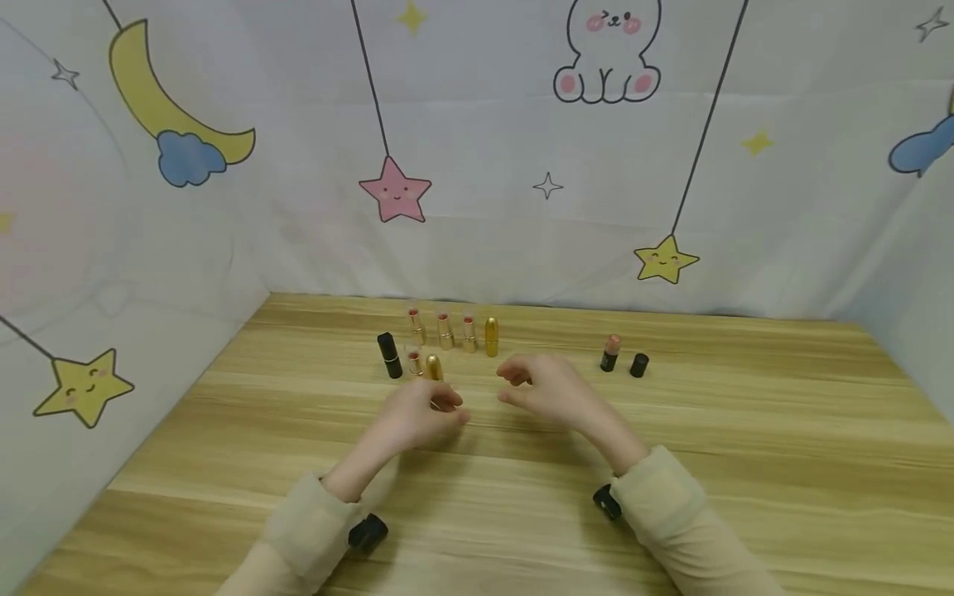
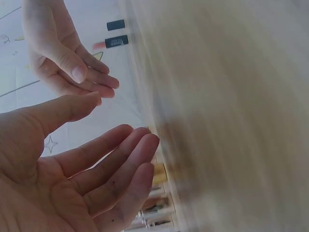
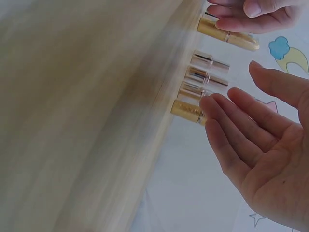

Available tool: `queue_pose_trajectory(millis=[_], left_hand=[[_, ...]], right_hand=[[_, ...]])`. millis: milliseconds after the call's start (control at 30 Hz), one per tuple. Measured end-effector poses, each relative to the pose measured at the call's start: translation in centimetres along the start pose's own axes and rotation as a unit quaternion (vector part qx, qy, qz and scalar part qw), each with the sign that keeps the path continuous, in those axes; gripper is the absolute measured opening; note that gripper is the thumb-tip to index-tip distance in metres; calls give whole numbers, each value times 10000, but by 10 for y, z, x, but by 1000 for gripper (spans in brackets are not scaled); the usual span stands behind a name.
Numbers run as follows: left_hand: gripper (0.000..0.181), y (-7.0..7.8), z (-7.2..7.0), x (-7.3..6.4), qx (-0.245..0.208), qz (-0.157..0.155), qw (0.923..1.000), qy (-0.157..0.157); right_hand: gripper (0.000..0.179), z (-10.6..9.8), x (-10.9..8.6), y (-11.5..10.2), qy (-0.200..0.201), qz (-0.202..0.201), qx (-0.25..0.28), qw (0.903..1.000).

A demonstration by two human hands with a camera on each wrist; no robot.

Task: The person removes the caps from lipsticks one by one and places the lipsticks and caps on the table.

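My left hand [image 1: 419,416] hovers over the table with fingers loosely bent and nothing in them. Just beyond it stand a gold bullet-shaped lipstick tube [image 1: 434,367], partly hidden by the hand, and a clear-capped lipstick [image 1: 415,362]. A tall black tube [image 1: 389,356] is to their left. My right hand [image 1: 550,389], also empty, has its fingers relaxed near a second gold lipstick tube [image 1: 492,337]. In the right wrist view the fingertips overlap that gold tube [image 3: 186,111]. Three clear-capped lipsticks [image 1: 445,333] stand in a row left of it.
Off to the right, an uncapped lipstick [image 1: 609,354] with a pinkish tip and black base stands beside a black cap [image 1: 638,365]. A white cloth [image 1: 477,257] printed with stars hangs behind the wooden table [image 1: 492,530]. Black wrist devices [image 1: 368,532] sit under both sleeves.
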State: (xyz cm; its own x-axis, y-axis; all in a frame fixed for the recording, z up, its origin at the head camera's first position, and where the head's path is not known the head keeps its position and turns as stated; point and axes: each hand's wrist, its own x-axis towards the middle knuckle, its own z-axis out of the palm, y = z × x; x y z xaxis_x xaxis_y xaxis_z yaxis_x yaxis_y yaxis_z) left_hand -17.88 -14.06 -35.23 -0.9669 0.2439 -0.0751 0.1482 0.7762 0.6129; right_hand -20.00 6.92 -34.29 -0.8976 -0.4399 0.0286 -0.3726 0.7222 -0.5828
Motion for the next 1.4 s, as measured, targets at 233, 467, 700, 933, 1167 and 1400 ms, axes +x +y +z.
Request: queue_pose_trajectory(millis=[233,467,700,933,1167,1400], left_hand=[[27,-10,-11,0,225,-173,9996,54],[27,-15,-17,3,331,-181,9990,222],[32,-23,-20,5,275,-302,9988,268],[37,-26,-22,9,164,-382,9988,269],[31,-27,-22,12,-96,-382,9988,295],[24,-26,-20,12,-270,-242,9988,332]], right_hand=[[32,9,9,-10,10,-75,54,10000],[32,16,15,-21,47,-161,70,9998],[35,23,24,-31,16,-149,11,9999],[43,27,35,-37,173,-104,441,9988],[39,31,47,-40,377,-146,809,9959],[33,37,56,-45,351,-270,994,9941]])
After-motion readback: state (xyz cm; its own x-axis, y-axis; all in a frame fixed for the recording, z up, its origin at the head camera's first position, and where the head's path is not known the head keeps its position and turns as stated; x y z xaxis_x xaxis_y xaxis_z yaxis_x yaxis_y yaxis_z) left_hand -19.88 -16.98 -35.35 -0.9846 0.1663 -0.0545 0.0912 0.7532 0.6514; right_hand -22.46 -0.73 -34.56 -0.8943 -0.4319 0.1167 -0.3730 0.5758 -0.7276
